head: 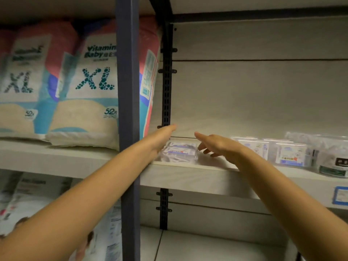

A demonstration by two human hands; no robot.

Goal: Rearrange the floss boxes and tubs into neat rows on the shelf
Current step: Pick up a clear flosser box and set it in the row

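Slippage worries me: my left hand (pixel 162 137) and right hand (pixel 220 146), fingers (pixel 201 137) spread and empty, flank the floss box (pixel 180 150) by the front edge of the shelf (pixel 188 178), where a nudge could drop it.

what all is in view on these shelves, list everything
flat floss box: one, clear, left end of shelf
upright floss boxes: at least two, clear and white, right of the right hand
tub: one, dark label, far right
shelf: one, white, mid-height
nappy packs: three, white, pink and blue, left bay
post: one, dark blue, between bays
price label: one, blue-edged, shelf front
left hand: fingers straight, at the flat box's left edge
right hand: fingers relaxed, over the shelf
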